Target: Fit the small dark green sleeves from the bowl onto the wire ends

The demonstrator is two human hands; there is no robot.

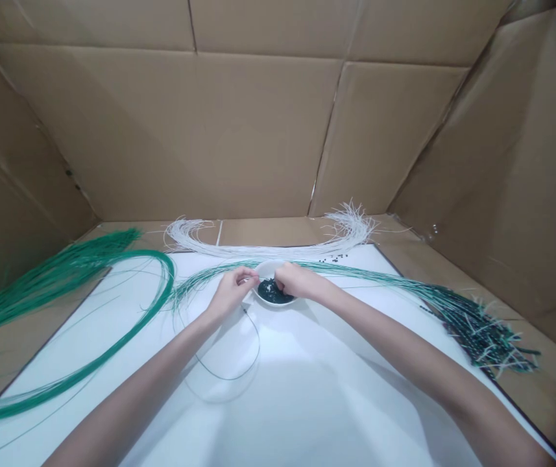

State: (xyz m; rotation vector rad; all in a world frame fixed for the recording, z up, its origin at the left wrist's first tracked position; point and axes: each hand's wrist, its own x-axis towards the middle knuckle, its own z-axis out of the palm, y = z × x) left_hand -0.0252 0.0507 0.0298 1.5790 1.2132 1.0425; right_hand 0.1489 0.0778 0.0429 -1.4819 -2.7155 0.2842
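Forearms (141, 383) up front. Left hand (233, 285), left of the bowl (272, 305), seems to pinch a thin strand (259, 347); right hand (293, 280) curls into the beads (272, 296) inside, can't tell its grip. Picking step, I reckon; next wants steady fingertips.

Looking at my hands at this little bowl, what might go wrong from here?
Your right hand reaches into the bowl, so a bump might tip it and spill the dark beads. Some loose dark bits already lie beyond it.

The loop of thread below your left hand could snag on your wrist.

The green strands run close behind the bowl and might tangle if brushed.
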